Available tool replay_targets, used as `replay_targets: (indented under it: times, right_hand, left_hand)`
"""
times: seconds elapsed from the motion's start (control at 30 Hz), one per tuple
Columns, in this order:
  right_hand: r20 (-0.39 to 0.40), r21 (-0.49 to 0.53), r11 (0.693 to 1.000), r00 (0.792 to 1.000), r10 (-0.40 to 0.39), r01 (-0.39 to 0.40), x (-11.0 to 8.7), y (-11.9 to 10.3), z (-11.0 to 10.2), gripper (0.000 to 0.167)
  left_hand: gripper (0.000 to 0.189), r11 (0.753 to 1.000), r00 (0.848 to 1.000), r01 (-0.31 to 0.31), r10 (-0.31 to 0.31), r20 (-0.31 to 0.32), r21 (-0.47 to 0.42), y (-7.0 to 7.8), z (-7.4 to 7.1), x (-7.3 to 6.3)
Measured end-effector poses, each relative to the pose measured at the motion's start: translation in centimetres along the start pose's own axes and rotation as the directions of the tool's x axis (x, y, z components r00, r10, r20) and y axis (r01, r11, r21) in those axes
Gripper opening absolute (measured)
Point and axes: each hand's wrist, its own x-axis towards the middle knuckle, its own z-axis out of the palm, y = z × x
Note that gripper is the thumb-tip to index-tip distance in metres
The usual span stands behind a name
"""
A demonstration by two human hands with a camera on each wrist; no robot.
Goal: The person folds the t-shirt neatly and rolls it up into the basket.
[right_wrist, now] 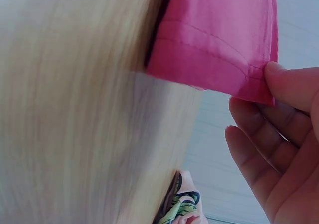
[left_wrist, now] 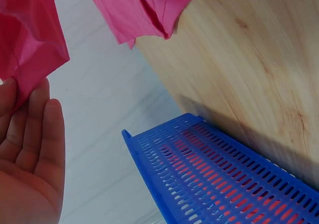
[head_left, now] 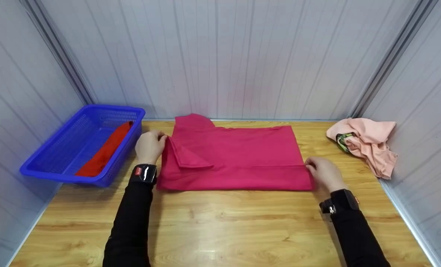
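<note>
A deep pink T-shirt [head_left: 239, 148] lies folded lengthwise across the wooden table. One sleeve sticks out at its far left, and a turned-over flap lies at the near left. My left hand [head_left: 150, 145] pinches cloth at the left side, beside that flap. In the left wrist view, thumb and fingers [left_wrist: 37, 109] hold a raised corner of the shirt. At the opposite end my right hand [head_left: 326, 173] pinches the folded layer's edge. The right wrist view shows the stitched hem [right_wrist: 209, 59] lifted at the corner between thumb and fingers.
A blue perforated basket [head_left: 59, 177] stands at the left, with a folded red-orange cloth [head_left: 105, 152] inside. At the far right a crumpled light pink garment [head_left: 372, 135] with a green and black print lies against the wall. Pale panel walls [head_left: 231, 63] enclose the table [head_left: 213, 230] on three sides.
</note>
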Motion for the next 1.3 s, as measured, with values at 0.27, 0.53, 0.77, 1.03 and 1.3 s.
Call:
replay_targets:
  times: [0.27, 0.53, 0.77, 1.03, 1.3]
  right_hand:
    - [0.031, -0.023, 0.999, 0.999, 0.026, -0.026, 0.8, 0.3, 0.6, 0.004]
    - [0.025, -0.036, 0.999, 0.999, 0.025, -0.024, 1.1, 0.4, 0.9, 0.004]
    - [0.030, -0.033, 0.999, 0.999, 0.032, -0.031, 1.4, 0.5, 1.3, 0.003]
    - [0.056, -0.019, 0.999, 0.997, 0.043, -0.042, 1.5, 0.4, 1.3, 0.007]
    - [0.042, 0.002, 1.000, 0.999, 0.008, -0.008, 0.7, 0.2, 0.9, 0.015]
  left_hand:
    - [0.016, 1.000, 1.000, 0.016, -0.016, 0.001, -0.010, 0.6, 0.5, 0.6]
    - [0.016, 0.998, 0.999, 0.028, -0.029, -0.016, -0.054, 0.9, 1.1, 0.9]
    - [0.015, 0.995, 0.998, 0.059, -0.062, -0.023, -0.086, 0.7, 1.8, 1.1]
    - [0.030, 0.998, 0.999, 0.029, -0.028, 0.037, -0.047, 0.0, 2.2, 0.4]
    - [0.028, 0.998, 0.989, 0.007, 0.003, 0.148, -0.070, -1.5, 1.8, -1.4]
